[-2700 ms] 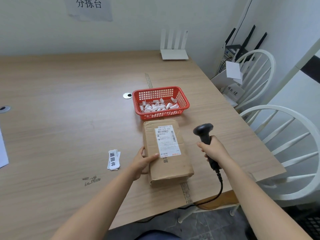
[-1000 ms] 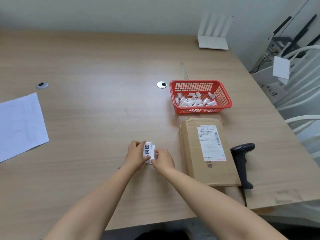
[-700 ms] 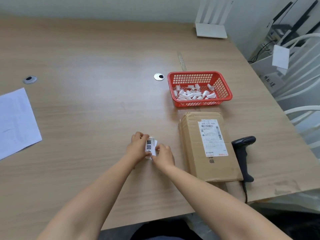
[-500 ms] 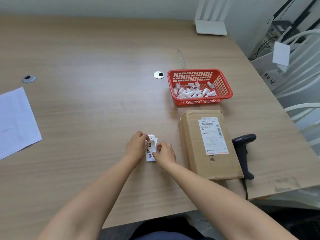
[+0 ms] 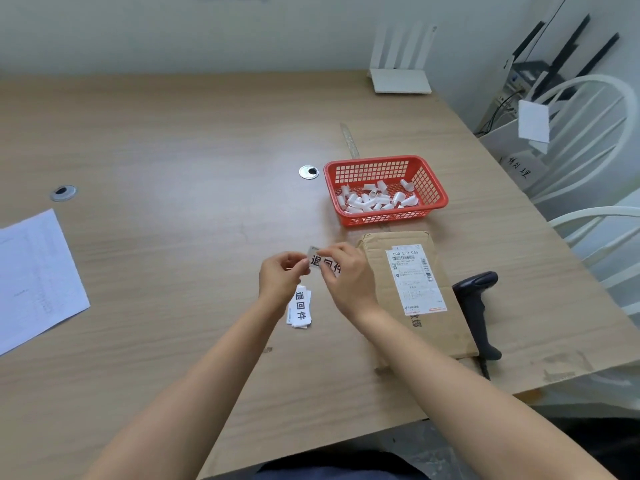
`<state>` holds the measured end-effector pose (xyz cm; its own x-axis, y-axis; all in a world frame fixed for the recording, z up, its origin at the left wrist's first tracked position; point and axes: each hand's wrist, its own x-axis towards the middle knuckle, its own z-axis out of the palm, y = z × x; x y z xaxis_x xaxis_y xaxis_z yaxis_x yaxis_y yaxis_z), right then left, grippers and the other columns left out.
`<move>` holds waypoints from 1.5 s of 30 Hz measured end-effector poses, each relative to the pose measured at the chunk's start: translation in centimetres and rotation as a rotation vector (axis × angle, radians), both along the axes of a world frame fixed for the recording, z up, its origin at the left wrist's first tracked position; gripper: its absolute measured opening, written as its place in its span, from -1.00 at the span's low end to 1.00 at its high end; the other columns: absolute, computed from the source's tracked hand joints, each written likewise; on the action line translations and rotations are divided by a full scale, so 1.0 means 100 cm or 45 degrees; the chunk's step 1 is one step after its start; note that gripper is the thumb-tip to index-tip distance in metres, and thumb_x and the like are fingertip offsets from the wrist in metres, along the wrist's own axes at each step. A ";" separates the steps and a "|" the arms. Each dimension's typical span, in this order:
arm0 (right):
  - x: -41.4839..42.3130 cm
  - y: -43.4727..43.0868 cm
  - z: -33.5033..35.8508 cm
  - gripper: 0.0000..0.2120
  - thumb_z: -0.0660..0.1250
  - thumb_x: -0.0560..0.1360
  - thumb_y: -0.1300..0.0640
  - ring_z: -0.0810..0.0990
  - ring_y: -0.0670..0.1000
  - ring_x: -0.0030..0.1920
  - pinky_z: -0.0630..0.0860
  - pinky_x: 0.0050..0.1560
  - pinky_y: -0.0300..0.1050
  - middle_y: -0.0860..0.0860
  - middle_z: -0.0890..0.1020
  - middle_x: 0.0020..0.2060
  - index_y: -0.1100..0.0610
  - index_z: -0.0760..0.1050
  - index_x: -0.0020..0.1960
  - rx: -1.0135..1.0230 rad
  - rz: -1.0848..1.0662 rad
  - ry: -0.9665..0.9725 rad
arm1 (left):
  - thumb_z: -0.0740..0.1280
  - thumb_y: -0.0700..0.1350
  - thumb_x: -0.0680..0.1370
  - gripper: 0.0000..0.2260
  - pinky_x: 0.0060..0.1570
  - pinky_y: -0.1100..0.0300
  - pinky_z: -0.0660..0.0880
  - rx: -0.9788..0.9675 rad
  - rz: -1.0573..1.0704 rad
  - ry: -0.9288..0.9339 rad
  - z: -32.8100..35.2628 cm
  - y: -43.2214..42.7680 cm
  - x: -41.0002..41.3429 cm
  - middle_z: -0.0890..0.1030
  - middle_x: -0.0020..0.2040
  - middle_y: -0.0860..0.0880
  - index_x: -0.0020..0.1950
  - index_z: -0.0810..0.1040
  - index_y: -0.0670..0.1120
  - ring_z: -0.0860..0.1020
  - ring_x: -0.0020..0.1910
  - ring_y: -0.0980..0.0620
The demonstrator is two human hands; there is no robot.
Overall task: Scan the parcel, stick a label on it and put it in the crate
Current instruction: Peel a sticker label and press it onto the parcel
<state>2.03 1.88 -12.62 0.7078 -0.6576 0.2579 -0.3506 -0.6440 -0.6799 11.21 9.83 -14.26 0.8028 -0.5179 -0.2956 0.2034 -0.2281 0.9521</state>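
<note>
A brown cardboard parcel (image 5: 446, 327) with a white shipping slip lies flat near the table's right front. Just left of it, above the table, my left hand (image 5: 280, 282) and my right hand (image 5: 346, 275) pinch the two ends of one white label (image 5: 320, 262) printed with black characters. Below my hands a small stack of the same labels (image 5: 300, 308) rests on the wood. The black handheld scanner (image 5: 479, 306) lies on the table at the parcel's right side, untouched.
A red mesh basket (image 5: 429, 181) holding several small white pieces stands behind the parcel. A sheet of paper (image 5: 33, 278) lies at the far left. A white router (image 5: 400, 81) is at the back; white chairs (image 5: 588, 140) stand beyond the right table edge.
Earlier I held the parcel and scanner; the scanner now lies beside the parcel. Both hands went to the label stack and have lifted one label off it.
</note>
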 end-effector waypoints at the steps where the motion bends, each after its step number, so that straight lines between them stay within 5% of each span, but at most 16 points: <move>1: 0.000 -0.004 0.007 -0.87 0.36 0.42 0.22 0.53 0.14 -0.06 0.44 -0.11 -0.07 0.10 0.65 -0.08 0.18 0.61 -0.04 -0.060 0.000 -0.025 | 0.35 -0.24 0.47 -0.88 -0.32 0.30 0.44 -0.042 -0.009 0.020 0.008 -0.003 -0.004 0.61 -0.29 -0.05 -0.23 0.56 -0.05 0.60 -0.34 0.17; 8: -0.017 -0.026 0.037 -0.87 0.40 0.40 0.16 0.57 0.16 -0.08 0.52 -0.14 -0.06 0.06 0.71 -0.13 0.15 0.64 -0.07 -0.298 -0.050 -0.143 | 0.34 -0.22 0.49 -0.95 -0.13 0.27 0.50 -0.344 -0.135 0.272 0.050 -0.022 -0.027 0.66 -0.22 -0.01 -0.11 0.58 -0.10 0.65 -0.29 0.20; 12: -0.027 -0.033 0.051 -0.89 0.40 0.39 0.19 0.61 0.13 -0.11 0.54 -0.11 -0.08 0.08 0.73 -0.19 0.16 0.66 -0.11 -0.318 -0.042 -0.217 | 0.33 -0.22 0.49 -0.91 -0.09 0.26 0.49 -0.433 -0.229 0.371 0.058 -0.030 -0.030 0.69 -0.34 0.11 -0.11 0.60 -0.06 0.65 -0.29 0.21; 22: -0.048 -0.051 0.064 -0.87 0.41 0.39 0.22 0.62 0.08 -0.07 0.46 -0.04 -0.21 0.07 0.73 -0.14 0.17 0.66 -0.07 -0.268 -0.102 -0.270 | 0.33 -0.27 0.47 -0.88 0.06 0.19 0.52 -0.513 -0.328 0.436 0.068 -0.054 -0.040 0.71 -0.29 0.05 -0.09 0.63 -0.10 0.65 -0.22 0.09; 38: -0.061 -0.065 0.065 -0.83 0.38 0.41 0.22 0.64 0.11 -0.07 0.60 -0.05 0.04 0.11 0.72 -0.12 0.19 0.64 -0.02 -0.218 -0.052 -0.260 | 0.29 -0.20 0.51 -0.89 -0.09 0.22 0.50 -0.451 -0.486 0.439 0.071 -0.067 -0.045 0.68 -0.35 0.09 -0.18 0.59 -0.08 0.63 -0.27 0.17; 45: -0.064 -0.065 0.065 -0.86 0.37 0.42 0.23 0.65 0.05 -0.12 0.50 -0.15 -0.29 0.11 0.73 -0.15 0.19 0.65 -0.04 -0.109 -0.031 -0.247 | 0.30 -0.19 0.50 -0.90 -0.08 0.20 0.51 -0.385 -0.484 0.459 0.076 -0.067 -0.047 0.65 -0.25 0.02 -0.16 0.60 -0.09 0.61 -0.16 0.11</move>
